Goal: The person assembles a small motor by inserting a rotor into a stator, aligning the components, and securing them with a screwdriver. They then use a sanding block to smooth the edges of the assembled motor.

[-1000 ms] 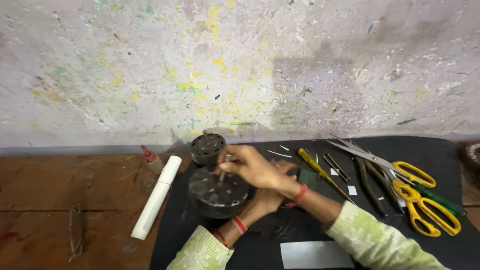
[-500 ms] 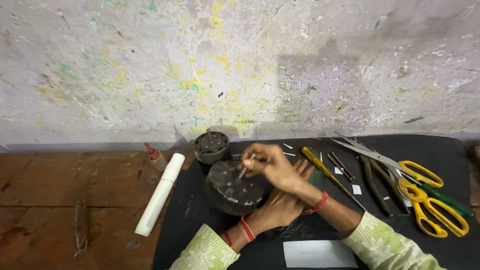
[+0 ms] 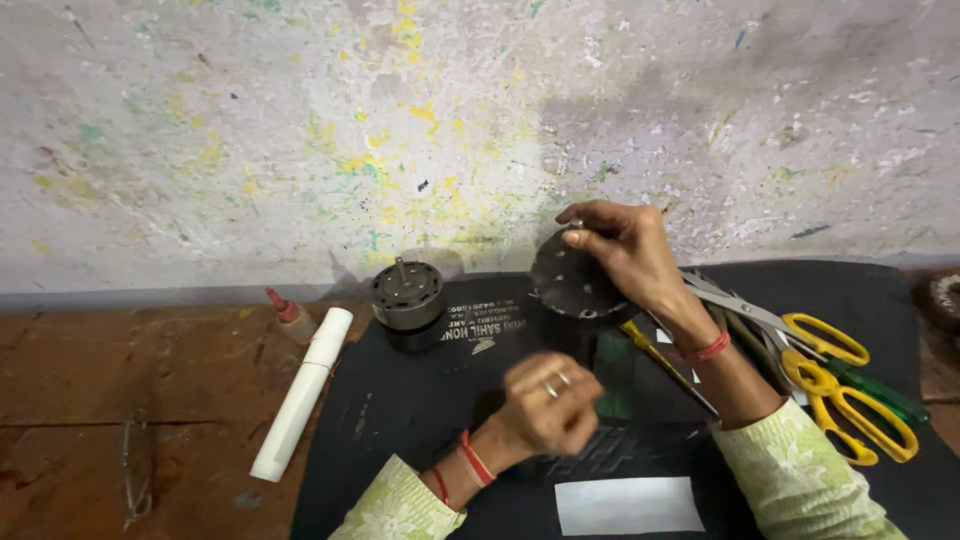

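My right hand [image 3: 622,250] holds a dark round metal disc [image 3: 572,282] with small holes, lifted and tilted up above the black mat [image 3: 420,410]. My left hand [image 3: 548,405] hovers lower over the mat, blurred, fingers curled loosely; whether it holds anything small I cannot tell. A grey cylindrical motor part [image 3: 407,295] with a short shaft stands on the mat's far left corner, apart from both hands.
A white paper roll [image 3: 302,392] and a small red-capped bottle [image 3: 286,312] lie on the wooden table at left. Yellow-handled scissors [image 3: 845,395], a green-handled tool [image 3: 880,392] and a yellow screwdriver [image 3: 660,362] lie at right. A white card [image 3: 628,505] sits near the mat's front edge.
My right hand has lifted the disc off the mat and tilted it up toward the wall. My left hand has come away from it and dropped lower.
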